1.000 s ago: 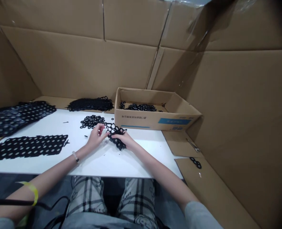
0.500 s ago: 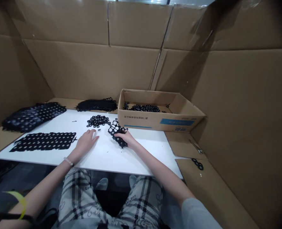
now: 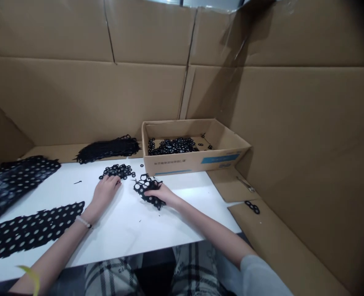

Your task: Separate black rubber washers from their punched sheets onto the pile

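My right hand (image 3: 165, 195) grips a black sheet with round holes (image 3: 145, 196), thumb on top. The sheet is bunched, with large open rings at its far end, just above the white table. My left hand (image 3: 105, 192) is at the near edge of a pile of small black rings (image 3: 122, 169), its fingers curled in and close together. What is between those fingertips, if anything, is hidden. Flat on the table beside my left forearm lies a long perforated black sheet (image 3: 37, 228).
Behind my right hand stands a cardboard box (image 3: 172, 164) with many black rings inside. Stacks of perforated black sheets lie at the left (image 3: 21, 176) and back (image 3: 108, 149). Tweezers (image 3: 246, 184) and joined black rings (image 3: 252, 207) rest on cardboard at right. Cardboard walls surround the table.
My left hand has gone from spread fingers on the table to curled fingers at the ring pile. My right hand still holds the bunched sheet. The view has turned to the right.
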Action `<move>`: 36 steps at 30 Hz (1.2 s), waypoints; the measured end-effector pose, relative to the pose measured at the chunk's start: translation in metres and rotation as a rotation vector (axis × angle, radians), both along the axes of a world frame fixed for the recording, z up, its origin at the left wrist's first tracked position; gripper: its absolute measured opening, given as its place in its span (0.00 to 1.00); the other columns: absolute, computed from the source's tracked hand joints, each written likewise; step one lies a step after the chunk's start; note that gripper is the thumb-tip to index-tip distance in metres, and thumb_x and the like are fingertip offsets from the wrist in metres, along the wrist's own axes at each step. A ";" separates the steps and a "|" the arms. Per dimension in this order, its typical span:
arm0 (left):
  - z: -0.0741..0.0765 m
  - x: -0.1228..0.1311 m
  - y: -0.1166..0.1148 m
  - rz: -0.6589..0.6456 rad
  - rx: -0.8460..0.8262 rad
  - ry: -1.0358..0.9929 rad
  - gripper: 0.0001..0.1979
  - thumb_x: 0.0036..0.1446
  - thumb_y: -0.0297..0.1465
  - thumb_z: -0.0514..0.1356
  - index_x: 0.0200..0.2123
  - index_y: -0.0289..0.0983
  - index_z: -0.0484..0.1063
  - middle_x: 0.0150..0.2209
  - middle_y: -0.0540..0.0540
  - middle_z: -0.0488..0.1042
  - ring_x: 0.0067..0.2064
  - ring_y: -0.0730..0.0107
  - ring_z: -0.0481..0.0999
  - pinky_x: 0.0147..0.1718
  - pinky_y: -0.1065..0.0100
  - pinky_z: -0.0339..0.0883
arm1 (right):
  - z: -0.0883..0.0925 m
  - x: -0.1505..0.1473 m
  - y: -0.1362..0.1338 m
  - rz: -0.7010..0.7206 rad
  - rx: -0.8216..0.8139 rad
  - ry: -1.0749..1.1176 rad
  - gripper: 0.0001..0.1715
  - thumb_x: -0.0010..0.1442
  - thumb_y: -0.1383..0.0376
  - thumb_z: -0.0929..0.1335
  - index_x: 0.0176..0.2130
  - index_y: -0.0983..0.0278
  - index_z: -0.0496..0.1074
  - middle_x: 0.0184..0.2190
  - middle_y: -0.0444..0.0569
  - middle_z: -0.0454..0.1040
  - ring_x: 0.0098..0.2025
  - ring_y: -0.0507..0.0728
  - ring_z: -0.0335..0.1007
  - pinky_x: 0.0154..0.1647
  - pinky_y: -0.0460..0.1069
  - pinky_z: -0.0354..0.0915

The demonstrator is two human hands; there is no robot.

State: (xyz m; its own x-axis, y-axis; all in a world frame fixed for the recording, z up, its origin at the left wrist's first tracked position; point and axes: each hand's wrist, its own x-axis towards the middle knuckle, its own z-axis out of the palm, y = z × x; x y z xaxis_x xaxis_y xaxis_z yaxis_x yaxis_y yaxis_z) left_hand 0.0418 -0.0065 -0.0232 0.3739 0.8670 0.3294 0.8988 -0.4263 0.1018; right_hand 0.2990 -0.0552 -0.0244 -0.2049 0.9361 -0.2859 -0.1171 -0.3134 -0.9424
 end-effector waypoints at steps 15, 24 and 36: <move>0.008 0.074 -0.010 -0.179 -0.368 -0.620 0.15 0.57 0.42 0.58 0.40 0.37 0.68 0.38 0.44 0.72 0.39 0.61 0.69 0.39 0.62 0.63 | -0.005 -0.002 0.004 -0.062 0.060 0.043 0.15 0.40 0.66 0.75 0.32 0.64 0.76 0.29 0.44 0.78 0.33 0.53 0.72 0.40 0.48 0.65; 0.019 0.065 -0.031 -0.421 -0.110 -0.323 0.14 0.61 0.43 0.56 0.29 0.39 0.68 0.29 0.46 0.72 0.38 0.60 0.63 0.39 0.62 0.60 | -0.002 -0.001 0.001 -0.042 0.193 -0.016 0.14 0.41 0.63 0.74 0.32 0.65 0.76 0.31 0.44 0.78 0.37 0.55 0.72 0.44 0.50 0.65; 0.023 0.066 -0.030 -0.548 -0.504 -0.388 0.21 0.65 0.44 0.47 0.29 0.38 0.69 0.30 0.46 0.66 0.37 0.62 0.66 0.39 0.63 0.62 | 0.006 0.012 -0.001 0.182 0.259 -0.106 0.21 0.42 0.57 0.76 0.36 0.66 0.78 0.34 0.47 0.79 0.39 0.58 0.74 0.48 0.54 0.65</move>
State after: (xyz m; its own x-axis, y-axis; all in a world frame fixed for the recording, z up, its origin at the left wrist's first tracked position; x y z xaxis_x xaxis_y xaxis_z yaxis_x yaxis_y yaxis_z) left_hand 0.1075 -0.0362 0.0000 0.7250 0.6735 0.1439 0.4394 -0.6132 0.6564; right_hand 0.3106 -0.0558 -0.0186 -0.3576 0.9311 -0.0722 0.0218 -0.0690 -0.9974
